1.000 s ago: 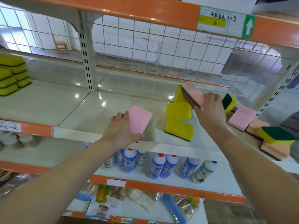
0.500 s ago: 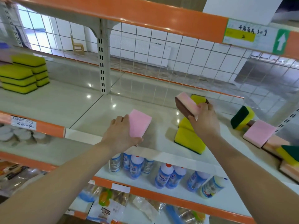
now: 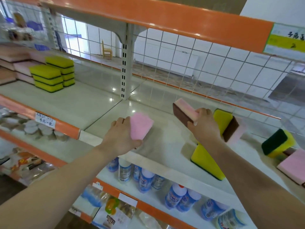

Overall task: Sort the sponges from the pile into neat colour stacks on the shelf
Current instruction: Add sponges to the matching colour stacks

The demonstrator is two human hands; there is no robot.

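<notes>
The glossy cream metal shelf [image 3: 102,103] with orange plastic edge strips runs across the view, backed by a white wire grid. A white paper price tag [image 3: 44,121] on the left strip carries handwriting, too blurred to read surely; a yellow-and-white sign [image 3: 287,40] at top right shows handwritten characters and a "2".

At far left stand two neat stacks of yellow foam sponges with dark scouring layers [image 3: 52,73], beside stacked pale pink sponges [image 3: 23,66]. On the right lies the loose pile: a yellow rounded sponge lying flat at the shelf front [image 3: 207,163], a yellow sponge leaning against a brown-and-pink one [image 3: 223,120], a green-backed yellow sponge standing on edge [image 3: 278,143] and a flat pink sponge [image 3: 293,167].

On the shelf below stand white plastic bottles with blue labels [image 3: 145,177], print unreadable.

The left hand [image 3: 121,138] grips a soft pink rectangular sponge [image 3: 140,128] by its near end, above the shelf. The right hand [image 3: 205,124] pinches a pink sponge with a brown scouring side [image 3: 184,109], raised and tilted.
</notes>
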